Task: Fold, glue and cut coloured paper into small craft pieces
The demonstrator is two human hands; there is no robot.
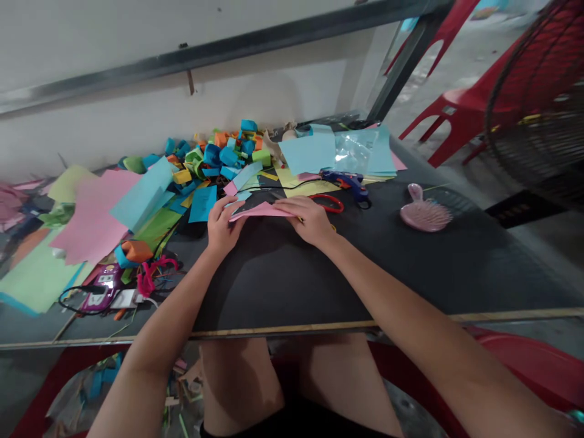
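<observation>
A strip of pink paper (262, 210) is stretched between my two hands, just above the dark tabletop (283, 274). My left hand (223, 226) pinches its left end, the thumb below and the fingers on top. At the other end, my right hand (311, 220) grips the paper with its fingers laid along the upper edge. The strip looks bent or folded along its length. Partly behind my right hand are the red handles of scissors (329, 203). A blue glue gun (349, 182) lies beyond that hand.
Folded paper pieces (223, 152) are heaped by the wall. Coloured sheets (98, 210) and a purple power strip (104, 287) lie left; light-blue sheets (310, 153) lie at the back. A pink hairbrush (425, 214) is on the right, with a fan (538, 103) beyond the table edge.
</observation>
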